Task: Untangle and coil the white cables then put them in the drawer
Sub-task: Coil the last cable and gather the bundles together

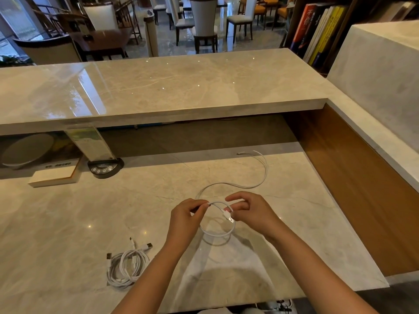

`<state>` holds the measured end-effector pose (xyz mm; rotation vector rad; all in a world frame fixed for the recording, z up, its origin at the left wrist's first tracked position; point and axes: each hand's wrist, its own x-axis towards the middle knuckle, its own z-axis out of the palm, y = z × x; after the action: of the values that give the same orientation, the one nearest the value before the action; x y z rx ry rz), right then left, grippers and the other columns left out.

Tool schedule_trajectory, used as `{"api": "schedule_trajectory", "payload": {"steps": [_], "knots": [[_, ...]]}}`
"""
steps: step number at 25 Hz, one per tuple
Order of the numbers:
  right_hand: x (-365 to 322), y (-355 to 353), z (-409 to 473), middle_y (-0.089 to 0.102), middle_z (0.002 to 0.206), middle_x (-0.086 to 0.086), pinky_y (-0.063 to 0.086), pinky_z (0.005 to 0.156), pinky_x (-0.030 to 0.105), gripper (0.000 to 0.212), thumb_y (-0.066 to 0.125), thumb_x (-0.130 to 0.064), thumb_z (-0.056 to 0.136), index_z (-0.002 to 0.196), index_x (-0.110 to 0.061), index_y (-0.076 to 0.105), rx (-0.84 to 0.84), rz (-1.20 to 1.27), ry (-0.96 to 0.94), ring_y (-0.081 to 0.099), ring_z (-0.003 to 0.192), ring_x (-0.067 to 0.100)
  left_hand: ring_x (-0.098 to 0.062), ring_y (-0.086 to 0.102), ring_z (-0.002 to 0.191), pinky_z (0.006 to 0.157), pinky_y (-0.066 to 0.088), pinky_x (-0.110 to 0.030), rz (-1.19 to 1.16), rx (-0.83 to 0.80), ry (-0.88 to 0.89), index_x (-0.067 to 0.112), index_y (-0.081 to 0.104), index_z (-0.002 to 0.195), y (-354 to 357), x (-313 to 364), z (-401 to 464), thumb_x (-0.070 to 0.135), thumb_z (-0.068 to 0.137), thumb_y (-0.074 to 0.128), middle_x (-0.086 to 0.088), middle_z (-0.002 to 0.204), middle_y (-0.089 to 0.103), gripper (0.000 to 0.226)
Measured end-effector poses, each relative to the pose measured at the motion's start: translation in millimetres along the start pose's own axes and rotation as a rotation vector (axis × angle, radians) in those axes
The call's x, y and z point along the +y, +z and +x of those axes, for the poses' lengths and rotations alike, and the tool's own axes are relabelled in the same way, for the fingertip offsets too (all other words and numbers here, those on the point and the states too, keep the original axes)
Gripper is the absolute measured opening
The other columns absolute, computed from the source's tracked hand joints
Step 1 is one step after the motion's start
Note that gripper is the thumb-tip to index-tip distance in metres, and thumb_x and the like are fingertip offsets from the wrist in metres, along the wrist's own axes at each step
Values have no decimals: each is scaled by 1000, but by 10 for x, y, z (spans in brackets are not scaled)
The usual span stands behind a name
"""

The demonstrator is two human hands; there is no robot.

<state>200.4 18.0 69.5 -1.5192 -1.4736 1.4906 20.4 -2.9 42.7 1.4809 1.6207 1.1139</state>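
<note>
Both hands are up just above the pale marble counter [68,223], working one thin white charging cable [217,233] between them. The left hand [184,219] has its fingers [201,206] pinched together on the cable near the top of a first small loop. The right hand [251,211] has its fingers [234,208] clamped on the strand close to the flat metal USB plug [230,219], which pokes out below them. Holding the plug end fixed like that looks deliberate: it anchors the start of the coil so each new turn can be laid against it, and the loop hangs freely below the hands, clear of the counter.

The rest of that cable trails away across the counter toward the far right, curving out to its small far connector [241,153]. It lies slack and free of knots, so it should feed in easily as more turns are wound.

Down at the left, near the front edge, a bundle of already coiled white cables [127,267] lies with its plugs sticking out, set well apart from the working area, presumably so it cannot snag the loose one.

No drawer shows from here. By my reckoning the coiling of this cable has barely started.
</note>
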Motion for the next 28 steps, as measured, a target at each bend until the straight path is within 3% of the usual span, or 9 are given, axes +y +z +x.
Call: {"api": "schedule_trajectory", "payload": {"steps": [4,7,10,12,16,19,22,24,28], "knots": [[34,-84,-23,72,90,18,58,69,25,32,54,15,82,104,-5,64,-142,668,135,72,80,22,-2,54,54,55,43,-17,-190,-48,-159,29,72,77,-12,66,-25,9,86,62,12,59,66,24],[54,-51,-53,70,91,11,57,70,22,37,54,14,81,100,-16,67,-112,309,-30,71,75,18,-4,49,48,50,41,-17,-269,-57,-252,25,74,78,13,115,-62,9,86,62,10,51,61,21],[33,10,-84,68,74,-5,52,63,16,30,65,2,80,98,-21,69,16,-45,-194,70,62,13,-10,49,53,51,40,-19,-297,-98,-296,20,76,82,6,115,-80,10,87,59,3,56,59,19],[32,5,-71,68,66,-4,51,59,16,23,68,-2,80,96,-18,69,114,-6,-217,69,56,14,-15,47,58,55,40,-22,-393,-197,-362,13,75,88,-22,129,-81,9,91,53,-4,64,58,23],[30,-11,-43,68,78,-4,51,53,21,12,69,-7,80,88,-15,66,206,-39,-262,66,49,17,-10,60,65,63,47,-19,-447,-473,-407,7,69,96,-96,184,-80,7,96,44,-3,75,70,25],[13,-29,-5,70,89,5,52,63,21,15,66,-11,84,91,-23,62,238,76,-304,69,62,15,-14,68,77,72,50,-19,-385,-423,-303,8,67,88,-75,245,-61,7,96,43,-3,76,73,26],[-6,-43,34,64,120,0,45,90,23,29,50,-47,87,114,-36,53,77,343,-231,62,106,8,-14,69,69,67,54,-22,-695,-259,-321,5,61,86,-45,322,-49,6,95,39,-2,67,70,24],[54,78,36,54,132,-10,37,99,26,41,41,-54,83,117,-38,56,-123,278,-155,50,121,5,-13,68,64,65,56,-22,-885,-210,-322,4,59,89,-43,348,-27,8,95,37,-1,62,67,23],[168,343,-14,67,92,-9,45,87,21,36,34,-15,96,89,-26,68,-284,-54,-210,62,91,4,-10,62,56,64,56,-23,-1002,-98,-283,4,59,91,-135,322,69,11,95,37,1,55,59,23]]}}
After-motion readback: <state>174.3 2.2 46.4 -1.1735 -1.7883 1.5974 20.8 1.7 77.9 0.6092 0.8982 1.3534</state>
